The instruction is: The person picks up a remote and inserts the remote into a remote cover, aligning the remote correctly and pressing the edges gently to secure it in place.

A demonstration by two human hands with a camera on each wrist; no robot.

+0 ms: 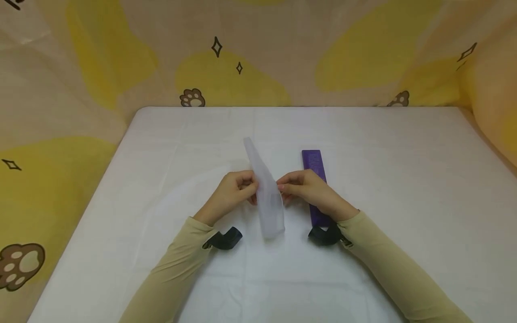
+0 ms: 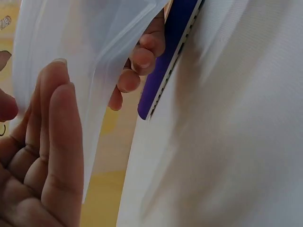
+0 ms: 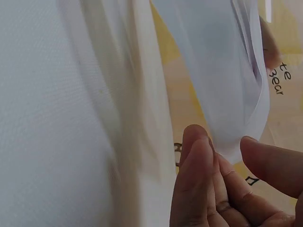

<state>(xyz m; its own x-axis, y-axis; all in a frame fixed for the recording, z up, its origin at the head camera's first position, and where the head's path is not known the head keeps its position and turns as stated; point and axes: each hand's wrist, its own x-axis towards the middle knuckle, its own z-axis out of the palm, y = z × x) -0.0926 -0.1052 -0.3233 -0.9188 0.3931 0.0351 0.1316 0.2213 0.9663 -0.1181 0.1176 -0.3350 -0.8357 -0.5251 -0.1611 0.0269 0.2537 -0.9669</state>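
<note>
A translucent whitish plastic pouch (image 1: 268, 202) is held up on edge between both hands, its layers slightly parted along one side in the right wrist view. My left hand (image 1: 232, 193) pinches the pouch from the left, thumb on one side and fingers on the other. On the opposite side, my right hand (image 1: 313, 192) pinches its edge between thumb and fingertips. Beneath the right hand lies a long, flat purple object (image 1: 314, 163), partly hidden by that hand and wrist. In the left wrist view, this purple object (image 2: 163, 78) shows a pale side with a row of dark marks.
A white-covered table (image 1: 404, 179) spreads around the hands. Behind it and at its left hangs a yellow and beige patterned cloth (image 1: 250, 27). Black bands (image 1: 226, 238) sit at both wrists, over beige sleeves.
</note>
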